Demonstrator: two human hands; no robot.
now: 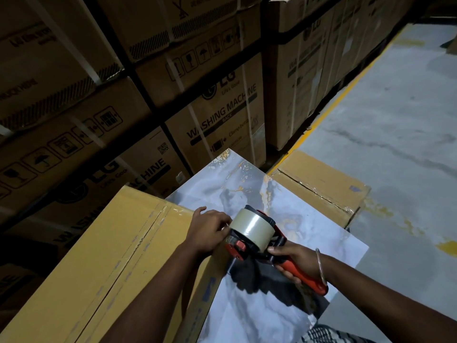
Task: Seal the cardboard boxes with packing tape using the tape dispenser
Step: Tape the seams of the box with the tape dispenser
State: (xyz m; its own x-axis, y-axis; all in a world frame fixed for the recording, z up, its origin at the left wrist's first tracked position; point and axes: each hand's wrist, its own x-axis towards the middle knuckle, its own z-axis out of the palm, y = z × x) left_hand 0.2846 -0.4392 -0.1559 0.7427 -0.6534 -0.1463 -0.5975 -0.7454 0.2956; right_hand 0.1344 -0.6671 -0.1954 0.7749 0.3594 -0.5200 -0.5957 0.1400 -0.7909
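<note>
A long yellow-brown cardboard box (103, 263) lies at lower left, with clear tape running along its centre seam. My right hand (296, 262) grips the red handle of the tape dispenser (257, 233), which carries a roll of clear tape and hovers at the box's right end. My left hand (210, 231) rests on that end of the box, and its fingers pinch the tape at the front of the roll. A second flat cardboard box (324, 184) lies on the floor to the right, its seam taped.
A marble-patterned table top (249, 191) lies under the box and the dispenser. Tall stacks of washing machine cartons (217, 112) wall off the left and back. Grey concrete floor (395, 125) with a yellow line spreads to the right.
</note>
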